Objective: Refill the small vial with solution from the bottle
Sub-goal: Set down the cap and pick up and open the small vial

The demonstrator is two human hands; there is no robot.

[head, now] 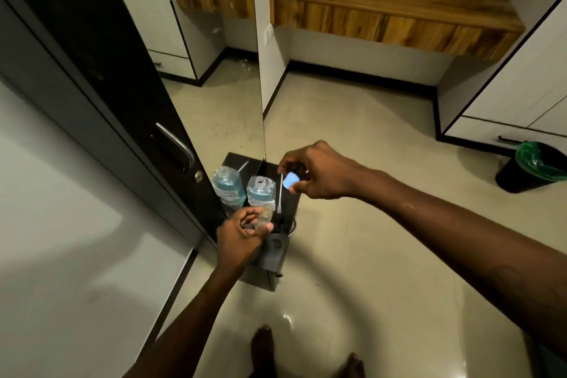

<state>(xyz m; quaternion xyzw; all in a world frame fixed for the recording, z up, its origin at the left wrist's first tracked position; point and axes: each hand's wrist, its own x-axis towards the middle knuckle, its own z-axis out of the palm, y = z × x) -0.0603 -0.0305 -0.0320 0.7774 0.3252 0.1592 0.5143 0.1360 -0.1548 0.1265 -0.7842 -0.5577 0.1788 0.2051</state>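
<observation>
A clear bottle (260, 192) of blue solution stands uncapped on a small black stand (273, 258) against a mirror. My left hand (242, 238) is just in front of the bottle, fingers closed round a small clear vial (261, 218) held near the bottle's base. My right hand (319, 172) hovers to the right of the bottle's neck. It pinches a light-blue cap (291, 180) and the top of a thin white tube (280, 193) that hangs down to a black piece beside the vial.
The mirror (233, 107) on the left shows the bottle's reflection (227, 186). A dark wardrobe door with a metal handle (178, 143) stands further left. A black bin with a green liner (534, 167) sits at the right. My bare feet (264, 350) are on the tiled floor below.
</observation>
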